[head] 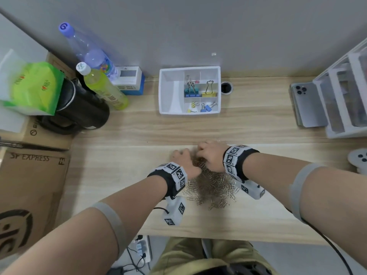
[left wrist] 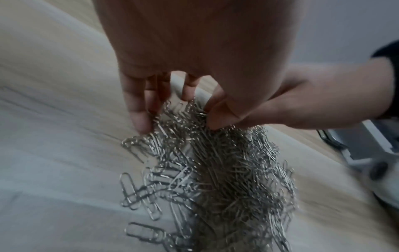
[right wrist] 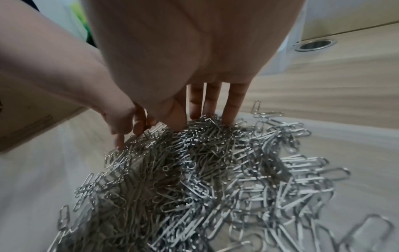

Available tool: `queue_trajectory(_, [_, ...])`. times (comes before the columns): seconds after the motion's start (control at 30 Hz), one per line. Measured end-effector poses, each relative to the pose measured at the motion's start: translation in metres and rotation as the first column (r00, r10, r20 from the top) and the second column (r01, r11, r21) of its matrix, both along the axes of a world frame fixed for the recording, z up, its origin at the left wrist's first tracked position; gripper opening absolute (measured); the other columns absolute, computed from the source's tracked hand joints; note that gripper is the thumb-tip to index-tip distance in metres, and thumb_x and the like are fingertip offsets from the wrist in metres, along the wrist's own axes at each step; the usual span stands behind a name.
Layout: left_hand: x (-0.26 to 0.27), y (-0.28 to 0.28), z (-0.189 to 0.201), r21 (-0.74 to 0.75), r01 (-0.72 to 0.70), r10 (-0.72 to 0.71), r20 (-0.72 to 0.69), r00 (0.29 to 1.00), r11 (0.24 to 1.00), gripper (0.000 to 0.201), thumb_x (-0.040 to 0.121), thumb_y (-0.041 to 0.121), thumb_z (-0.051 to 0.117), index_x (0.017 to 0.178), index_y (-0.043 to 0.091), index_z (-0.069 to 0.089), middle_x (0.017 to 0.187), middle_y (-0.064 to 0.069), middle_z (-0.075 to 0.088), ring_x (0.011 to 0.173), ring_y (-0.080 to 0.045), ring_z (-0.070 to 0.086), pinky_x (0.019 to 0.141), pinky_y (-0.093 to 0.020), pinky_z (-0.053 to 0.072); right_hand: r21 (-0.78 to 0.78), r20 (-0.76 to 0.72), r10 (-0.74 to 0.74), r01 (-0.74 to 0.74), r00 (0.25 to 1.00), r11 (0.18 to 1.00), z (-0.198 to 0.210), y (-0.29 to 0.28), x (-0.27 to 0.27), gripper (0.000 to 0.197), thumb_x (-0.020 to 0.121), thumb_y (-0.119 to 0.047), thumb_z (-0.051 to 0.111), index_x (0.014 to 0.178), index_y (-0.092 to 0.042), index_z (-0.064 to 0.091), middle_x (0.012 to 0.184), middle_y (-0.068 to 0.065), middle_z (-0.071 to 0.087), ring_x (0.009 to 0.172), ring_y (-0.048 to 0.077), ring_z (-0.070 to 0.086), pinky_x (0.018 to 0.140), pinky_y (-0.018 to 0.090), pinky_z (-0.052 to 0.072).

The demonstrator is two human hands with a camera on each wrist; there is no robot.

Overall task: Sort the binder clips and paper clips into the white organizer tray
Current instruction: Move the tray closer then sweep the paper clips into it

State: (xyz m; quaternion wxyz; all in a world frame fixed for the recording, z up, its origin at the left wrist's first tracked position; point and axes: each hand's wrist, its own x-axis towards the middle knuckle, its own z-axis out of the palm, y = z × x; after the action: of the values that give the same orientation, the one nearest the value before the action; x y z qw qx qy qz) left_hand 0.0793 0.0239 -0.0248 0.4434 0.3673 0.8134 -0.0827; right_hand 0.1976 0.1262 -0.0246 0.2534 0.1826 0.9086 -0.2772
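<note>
A heap of silver paper clips (head: 212, 185) lies on the wooden desk in front of me. My left hand (head: 182, 155) and right hand (head: 208, 153) sit side by side at the heap's far edge. In the left wrist view the left hand (left wrist: 151, 109) has straight fingers dipping into the paper clips (left wrist: 215, 170). The right hand (right wrist: 202, 116) likewise stands with straight fingers in the paper clips (right wrist: 194, 179). Neither hand grips a clip. The white organizer tray (head: 170, 92) stands at the back, holding blue binder clips (head: 191, 90), a yellow binder clip (head: 209, 90) and small ones (head: 206, 108).
Left of me are two bottles (head: 103, 88), a black jug (head: 83, 110) and cardboard boxes (head: 29, 185). A phone (head: 307, 104) and a white drawer unit (head: 347, 92) stand at the right. A cable hole (head: 226, 88) sits beside the tray, a white controller (head: 359, 159) at the right edge.
</note>
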Motion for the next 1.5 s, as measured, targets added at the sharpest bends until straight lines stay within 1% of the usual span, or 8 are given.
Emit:
queue_trajectory(0.1, [0.011, 0.003, 0.002, 0.035, 0.103, -0.106, 0.109, 0.988, 0.994, 0.079, 0.067, 0.040, 0.064, 0.139, 0.025, 0.037, 0.129, -0.009, 0.038, 0.116, -0.031, 0.049, 0.093, -0.043, 0.050, -0.002, 0.100, 0.015, -0.015, 0.995, 1.000, 0.006, 0.002, 0.003, 0.028, 0.085, -0.016, 0.051, 0.109, -0.016, 0.066, 0.112, 0.001, 0.049, 0.107, 0.022, 0.048, 0.089, 0.038, 0.047])
queue_trajectory(0.23, [0.013, 0.008, 0.007, 0.112, 0.111, -0.137, 0.255, 0.957, 0.987, 0.072, 0.058, 0.046, 0.061, 0.125, 0.021, 0.052, 0.113, -0.011, 0.059, 0.093, -0.027, 0.061, 0.081, -0.042, 0.056, 0.021, 0.123, -0.073, 0.070, 0.990, 0.997, 0.006, 0.007, 0.004, 0.015, 0.080, -0.018, 0.051, 0.085, -0.015, 0.065, 0.094, 0.004, 0.058, 0.087, 0.028, 0.061, 0.074, 0.046, 0.056])
queue_trajectory(0.4, [-0.019, -0.012, 0.013, 0.228, -0.075, 0.053, 0.097, 0.994, 0.971, 0.039, 0.076, 0.027, 0.056, 0.111, 0.011, 0.056, 0.111, -0.008, 0.055, 0.093, -0.025, 0.059, 0.083, -0.038, 0.053, -0.009, 0.001, -0.073, 0.073, 0.997, 0.997, 0.009, -0.003, -0.012, 0.038, 0.080, -0.016, 0.055, 0.117, -0.020, 0.060, 0.115, 0.001, 0.052, 0.102, 0.023, 0.055, 0.085, 0.039, 0.051])
queue_trajectory(0.6, [-0.058, -0.047, 0.013, -0.048, -0.215, 0.214, -0.040, 0.976, 0.975, 0.013, 0.082, 0.013, 0.052, 0.089, 0.003, 0.056, 0.080, -0.011, 0.063, 0.074, -0.029, 0.062, 0.054, -0.026, 0.046, 0.008, -0.020, 0.057, -0.057, 0.998, 0.998, 0.000, -0.031, -0.037, 0.044, 0.083, -0.020, 0.058, 0.128, -0.017, 0.057, 0.128, 0.002, 0.047, 0.117, 0.024, 0.044, 0.092, 0.037, 0.043])
queue_trajectory(1.03, [0.003, -0.014, 0.008, -0.063, -0.152, 0.165, 0.363, 0.917, 0.986, 0.006, 0.058, 0.007, 0.053, 0.054, 0.009, 0.048, 0.050, -0.006, 0.048, 0.049, -0.022, 0.047, 0.050, -0.024, 0.034, -0.010, 0.002, 0.151, -0.151, 0.989, 0.989, 0.002, -0.027, 0.006, 0.044, 0.075, -0.021, 0.061, 0.118, -0.029, 0.065, 0.116, -0.004, 0.049, 0.109, 0.018, 0.041, 0.088, 0.027, 0.034])
queue_trajectory(1.17, [0.016, 0.000, 0.009, -0.046, -0.180, 0.183, 0.417, 0.890, 0.983, 0.013, 0.068, 0.001, 0.053, 0.069, 0.013, 0.054, 0.056, -0.005, 0.051, 0.055, -0.021, 0.052, 0.052, -0.025, 0.041, -0.023, 0.017, 0.096, -0.096, 0.995, 0.995, 0.005, -0.018, 0.019, 0.042, 0.070, -0.023, 0.061, 0.111, -0.027, 0.068, 0.119, -0.006, 0.054, 0.113, 0.019, 0.045, 0.096, 0.037, 0.043])
queue_trajectory(1.33, [0.018, 0.010, 0.003, -0.076, -0.314, 0.310, 0.485, 0.818, 0.946, 0.024, 0.067, -0.007, 0.050, 0.082, 0.008, 0.061, 0.070, -0.014, 0.059, 0.074, -0.031, 0.065, 0.087, -0.055, 0.056, -0.008, -0.043, -0.018, 0.018, 0.999, 1.000, 0.010, -0.011, 0.028, 0.034, 0.071, -0.020, 0.057, 0.103, -0.025, 0.069, 0.114, -0.004, 0.060, 0.109, 0.022, 0.051, 0.088, 0.037, 0.049])
queue_trajectory(1.5, [-0.002, 0.003, 0.014, -0.132, -0.254, 0.281, 0.258, 0.925, 0.958, 0.021, 0.093, 0.002, 0.047, 0.096, -0.007, 0.065, 0.072, -0.014, 0.066, 0.063, -0.027, 0.067, 0.062, -0.032, 0.059, -0.058, -0.042, -0.124, 0.122, 0.991, 0.991, 0.018, -0.015, 0.014, 0.028, 0.080, -0.018, 0.053, 0.105, -0.019, 0.065, 0.100, -0.001, 0.061, 0.091, 0.021, 0.057, 0.075, 0.030, 0.047])
